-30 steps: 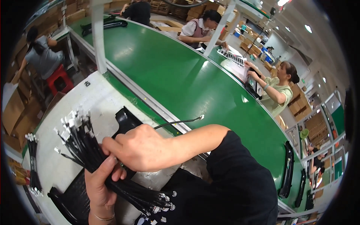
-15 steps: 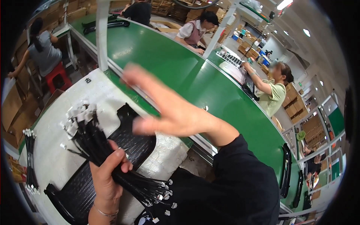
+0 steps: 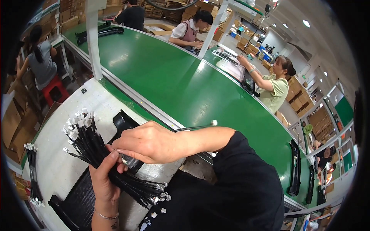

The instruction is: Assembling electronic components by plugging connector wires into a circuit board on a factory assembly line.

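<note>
Now our left hand clamps the cable bundle, slanting far-left to near-right; our right hand pinches one wire just right

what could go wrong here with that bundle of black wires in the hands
1. The left hand grips the bundle of black wires only at its middle, so the splayed white connectors could snag or tangle as the right hand picks at them.
2. One loose wire pokes out over the green conveyor belt and might slip onto it.
</note>
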Action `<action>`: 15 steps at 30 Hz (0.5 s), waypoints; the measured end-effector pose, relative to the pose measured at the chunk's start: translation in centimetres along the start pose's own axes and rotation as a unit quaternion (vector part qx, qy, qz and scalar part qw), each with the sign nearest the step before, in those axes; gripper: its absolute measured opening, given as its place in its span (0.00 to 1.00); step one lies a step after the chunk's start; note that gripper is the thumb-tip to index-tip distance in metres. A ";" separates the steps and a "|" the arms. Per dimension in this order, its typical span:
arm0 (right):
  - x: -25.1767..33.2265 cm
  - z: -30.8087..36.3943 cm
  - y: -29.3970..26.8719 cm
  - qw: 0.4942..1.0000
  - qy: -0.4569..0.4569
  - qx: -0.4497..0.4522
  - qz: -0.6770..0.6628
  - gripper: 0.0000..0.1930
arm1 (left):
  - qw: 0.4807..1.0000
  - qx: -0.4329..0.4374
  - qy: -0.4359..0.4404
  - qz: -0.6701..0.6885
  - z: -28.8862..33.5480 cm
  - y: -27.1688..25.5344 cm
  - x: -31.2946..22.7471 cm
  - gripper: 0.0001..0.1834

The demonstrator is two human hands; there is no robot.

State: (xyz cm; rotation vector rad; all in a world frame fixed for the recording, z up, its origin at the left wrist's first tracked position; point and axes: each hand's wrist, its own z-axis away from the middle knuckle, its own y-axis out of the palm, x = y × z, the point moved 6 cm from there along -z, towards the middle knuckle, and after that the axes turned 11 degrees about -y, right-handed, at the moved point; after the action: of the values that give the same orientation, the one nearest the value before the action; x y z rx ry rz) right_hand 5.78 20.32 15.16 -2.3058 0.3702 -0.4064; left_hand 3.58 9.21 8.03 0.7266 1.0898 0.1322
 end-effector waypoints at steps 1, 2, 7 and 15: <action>0.1 0.0 -0.1 1.000 -0.017 -0.003 0.003 0.08 | 1.000 -0.001 0.002 -0.002 -0.1 0.1 0.1 0.09; 0.0 0.0 0.1 1.000 -0.020 0.012 0.012 0.07 | 1.000 -0.004 0.001 -0.004 -0.2 -0.2 0.2 0.09; 0.4 0.6 -0.2 0.995 -0.005 0.081 0.063 0.06 | 1.000 0.014 0.001 -0.027 -0.5 0.1 0.6 0.08; -0.8 1.7 -0.2 0.995 -0.001 0.056 0.088 0.06 | 0.998 0.012 -0.046 -0.033 -0.8 -0.3 1.8 0.08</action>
State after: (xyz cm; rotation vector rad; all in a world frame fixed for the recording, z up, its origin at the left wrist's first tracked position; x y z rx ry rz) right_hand 5.73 21.84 14.00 -2.1443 0.5317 -0.3293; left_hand 3.67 10.19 6.26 0.7101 1.0289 0.0289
